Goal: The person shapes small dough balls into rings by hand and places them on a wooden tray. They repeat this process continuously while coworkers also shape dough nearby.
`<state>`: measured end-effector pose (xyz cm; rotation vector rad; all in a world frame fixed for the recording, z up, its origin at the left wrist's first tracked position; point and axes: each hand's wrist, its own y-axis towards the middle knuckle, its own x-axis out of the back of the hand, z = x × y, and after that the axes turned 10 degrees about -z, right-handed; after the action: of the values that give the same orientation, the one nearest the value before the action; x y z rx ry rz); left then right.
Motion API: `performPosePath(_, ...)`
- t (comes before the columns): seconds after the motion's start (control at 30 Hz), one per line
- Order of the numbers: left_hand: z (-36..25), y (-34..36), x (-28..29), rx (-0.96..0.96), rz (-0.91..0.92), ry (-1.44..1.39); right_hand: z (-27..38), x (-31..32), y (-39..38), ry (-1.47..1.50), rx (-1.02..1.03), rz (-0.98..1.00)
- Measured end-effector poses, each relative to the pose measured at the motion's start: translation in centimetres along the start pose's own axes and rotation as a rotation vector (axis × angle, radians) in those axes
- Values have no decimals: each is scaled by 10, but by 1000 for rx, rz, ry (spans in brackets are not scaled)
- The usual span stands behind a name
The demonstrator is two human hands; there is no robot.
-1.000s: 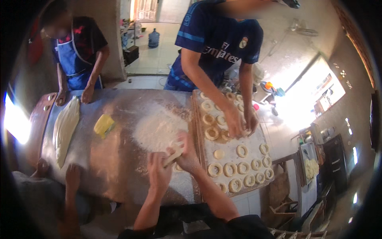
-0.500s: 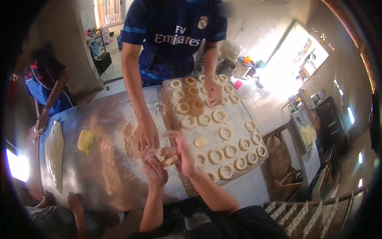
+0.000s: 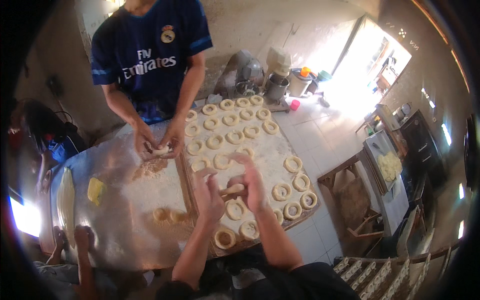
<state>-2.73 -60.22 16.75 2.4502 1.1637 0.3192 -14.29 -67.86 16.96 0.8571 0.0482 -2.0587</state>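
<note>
Over the floured board [image 3: 272,165], my left hand [image 3: 209,197] and my right hand [image 3: 253,189] face each other with a piece of pale dough [image 3: 233,190], apparently a ring, between them. The fingers are partly blurred, and some of the dough is hidden behind them. Rows of dough rings [image 3: 235,137] lie on the board beyond and around my hands. Nearest to my forearms are a ring [image 3: 225,238] and another ring [image 3: 249,230] at the board's front edge. Two small round dough pieces [image 3: 169,215] lie on the metal table [image 3: 120,230], left of my left forearm.
Across the table, a co-worker in a dark blue shirt [image 3: 150,65] handles dough [image 3: 161,150]. A long dough strip [image 3: 65,207] and a yellow lump [image 3: 96,191] lie at the left, near another person's hands [image 3: 82,237]. Mixers [image 3: 276,75] stand behind; a wooden frame [image 3: 350,195] stands right.
My hands have moved from the table's floured area to above the board, dough still between them. The co-worker's hands have drawn back from board and table and come together around dough. The view has shifted.
</note>
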Motion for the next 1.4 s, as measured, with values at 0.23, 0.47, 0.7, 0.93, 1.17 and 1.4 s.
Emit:
performPosePath(0.23, -32, -10, -97, 338, 293, -3, 81, 45, -22, -241, -48, -570)
performPosePath(0.47, -21, -8, -151, 148, 370, 170, 115, 102, -32, -300, -34, -614)
performPosePath(0.7, -20, -6, -189, 156, 404, 140, 123, 135, -20, -490, -65, -604)
performPosePath(0.93, 1, 5, -223, 299, 432, 376, 122, 155, -2, -879, -291, -725)
performPosePath(1.17, -7, 20, -178, 245, 450, 885, 135, 140, -10, -1611, 70, -851)
performPosePath(1.4, 24, 4, -12, 305, 167, 949, 38, 90, 5, -1401, -188, 100)
